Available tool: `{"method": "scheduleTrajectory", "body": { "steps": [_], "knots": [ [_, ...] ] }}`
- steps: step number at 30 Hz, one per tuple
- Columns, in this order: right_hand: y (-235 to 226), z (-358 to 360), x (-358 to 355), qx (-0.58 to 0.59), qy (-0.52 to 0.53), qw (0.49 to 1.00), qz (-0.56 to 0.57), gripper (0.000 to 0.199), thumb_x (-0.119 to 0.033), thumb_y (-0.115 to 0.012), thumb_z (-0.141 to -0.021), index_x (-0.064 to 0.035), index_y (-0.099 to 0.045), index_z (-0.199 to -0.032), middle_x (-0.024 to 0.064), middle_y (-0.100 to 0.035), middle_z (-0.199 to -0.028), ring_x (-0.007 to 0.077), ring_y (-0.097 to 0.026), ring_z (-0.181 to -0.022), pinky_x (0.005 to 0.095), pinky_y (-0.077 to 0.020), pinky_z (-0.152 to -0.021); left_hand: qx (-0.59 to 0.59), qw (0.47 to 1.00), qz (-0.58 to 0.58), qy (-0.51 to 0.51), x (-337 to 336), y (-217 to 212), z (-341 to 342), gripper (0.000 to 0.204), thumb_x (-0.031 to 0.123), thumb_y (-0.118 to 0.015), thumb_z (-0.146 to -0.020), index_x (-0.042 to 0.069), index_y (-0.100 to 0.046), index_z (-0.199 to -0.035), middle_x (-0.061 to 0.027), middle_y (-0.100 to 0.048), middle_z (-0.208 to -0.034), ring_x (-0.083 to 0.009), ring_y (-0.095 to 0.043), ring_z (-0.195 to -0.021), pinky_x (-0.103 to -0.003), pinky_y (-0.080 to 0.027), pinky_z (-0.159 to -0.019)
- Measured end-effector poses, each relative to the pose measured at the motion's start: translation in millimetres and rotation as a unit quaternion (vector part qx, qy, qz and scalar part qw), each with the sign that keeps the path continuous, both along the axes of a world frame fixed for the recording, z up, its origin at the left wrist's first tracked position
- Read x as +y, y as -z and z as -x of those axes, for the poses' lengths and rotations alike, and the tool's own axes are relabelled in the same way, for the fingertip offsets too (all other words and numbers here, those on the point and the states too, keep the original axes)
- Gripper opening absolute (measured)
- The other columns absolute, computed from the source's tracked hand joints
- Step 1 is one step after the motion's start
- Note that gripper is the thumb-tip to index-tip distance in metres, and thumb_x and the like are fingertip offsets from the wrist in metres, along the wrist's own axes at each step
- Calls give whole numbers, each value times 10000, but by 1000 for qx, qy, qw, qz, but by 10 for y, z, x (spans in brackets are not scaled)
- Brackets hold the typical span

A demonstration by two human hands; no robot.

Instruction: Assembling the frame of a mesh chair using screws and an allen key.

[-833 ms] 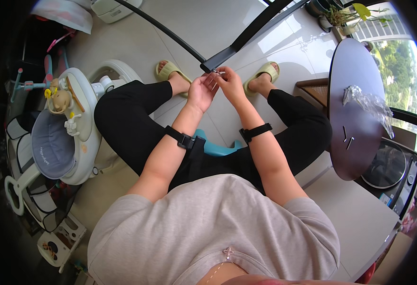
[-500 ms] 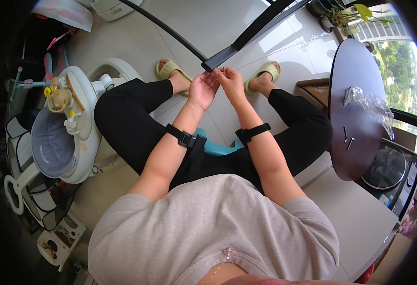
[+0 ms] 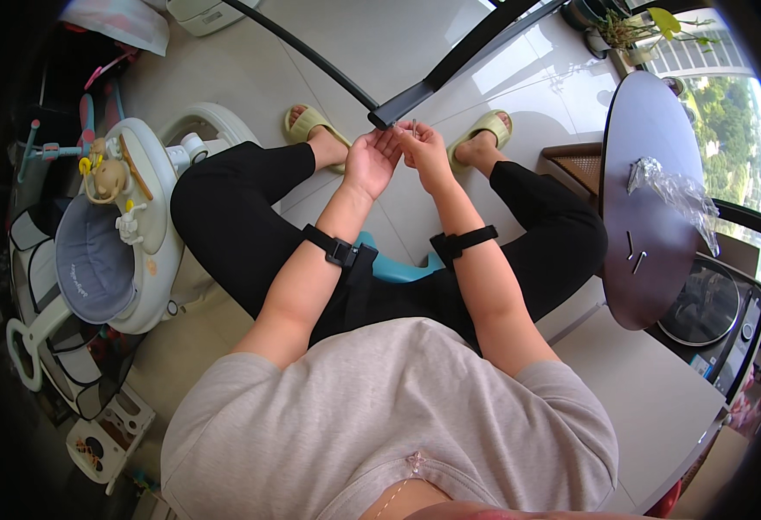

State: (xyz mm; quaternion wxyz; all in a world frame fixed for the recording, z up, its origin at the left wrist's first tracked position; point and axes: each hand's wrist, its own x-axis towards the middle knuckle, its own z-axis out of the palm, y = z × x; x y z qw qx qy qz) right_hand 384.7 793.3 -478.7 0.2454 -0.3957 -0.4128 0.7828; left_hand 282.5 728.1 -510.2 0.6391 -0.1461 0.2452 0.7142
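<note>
A black metal frame (image 3: 402,102) comes down from the top of the view, its thin curved bar and wide flat bar meeting at a corner. At that corner, my left hand (image 3: 372,163) is turned palm up, its curled fingers against the frame's end. Beside it, my right hand (image 3: 424,156) pinches a thin silvery metal piece (image 3: 414,127) between thumb and fingers, close to the same end. The piece is too small to name, and the fingers partly cover where it meets the frame.
An oval dark table (image 3: 657,199) at the right bears crumpled clear plastic (image 3: 675,195) and small metal pieces (image 3: 633,251). A baby walker (image 3: 151,234) stands left of my knee. Below my arms is a light-blue stool (image 3: 398,270). A turntable (image 3: 701,299) sits far right.
My right hand has shifted slightly, and more of the thin metal piece shows above its fingers. The left hand and the frame have barely moved.
</note>
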Motion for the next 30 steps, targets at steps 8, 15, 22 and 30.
{"method": "scheduleTrajectory", "body": {
  "steps": [8,15,22,30],
  "knots": [
    [63,13,-12,-33,-1,999,-5,219,-241,-577,-863,-27,-560,-819,-57,-412,-537,26,-315,-432,193,-228,-384,4,1000,11,2,9,-15,-33,265,157,-344,-881,16,-532,-1003,-82,-579,-985,-187,-542,-932,-326,-427,-882],
    [31,12,-14,-35,-16,999,8,215,-245,-561,-877,-35,-549,-833,-76,-359,-526,16,-266,-430,194,-173,-394,-8,1000,4,-6,0,103,23,306,154,-304,-901,-6,-536,-1019,-94,-590,-1035,-198,-543,-1007,-315,-402,-929],
    [-41,6,-30,-54,-2,999,-3,214,-243,-564,-875,-32,-548,-848,-70,-364,-518,17,-273,-420,191,-177,-392,4,1000,4,2,-3,27,12,305,151,-310,-900,-9,-539,-1023,-101,-592,-1048,-197,-547,-1009,-315,-406,-925],
    [10,-2,-17,-55,4,998,-23,213,-239,-602,-843,-32,-555,-854,-53,-417,-529,26,-333,-431,188,-235,-384,-13,1000,-9,0,-4,118,23,296,140,-317,-897,-9,-547,-1008,-108,-594,-1053,-200,-551,-1010,-323,-413,-926]
  ]
}}
